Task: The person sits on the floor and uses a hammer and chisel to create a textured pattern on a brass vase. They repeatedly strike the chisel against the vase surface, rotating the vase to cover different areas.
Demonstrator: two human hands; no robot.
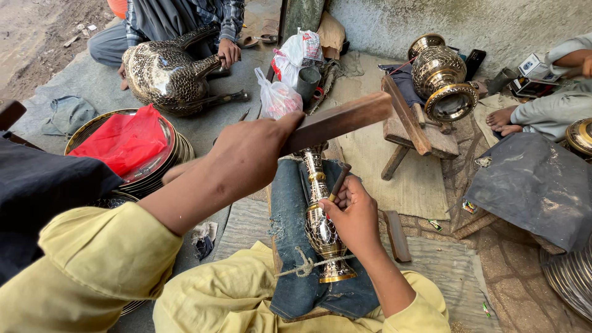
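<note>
Nearest the lens: my yellow sleeves [86,265] fill the lower left of the frame, knees folded under a denim pad [290,246] at bottom centre.
Left hand: my left hand [253,157], at centre frame, is clenched tight round a flat wooden mallet [339,120], which is raised and slants toward the upper right.
Right hand: my right hand [354,216], lower centre, is curled closed on a small chisel [339,180], pinched between thumb and fingers, its tip pointing down at the vase.
The work: a slim engraved brass vase [320,222] lies lengthwise on the denim pad, foot toward me, lashed down by a knotted cord [308,266] across its base.
Upper left: another person's hand [229,52] rests on a large patterned metal vessel [166,71].
Left: a red cloth [123,142] sits on stacked brass trays [179,151].
Upper right: an ornate brass urn [441,80] lies tipped on a low wooden stand [410,126]; a co-worker's bare feet [502,120] are just beside it.
Top centre: plastic bags [283,80] sit on the ground.
</note>
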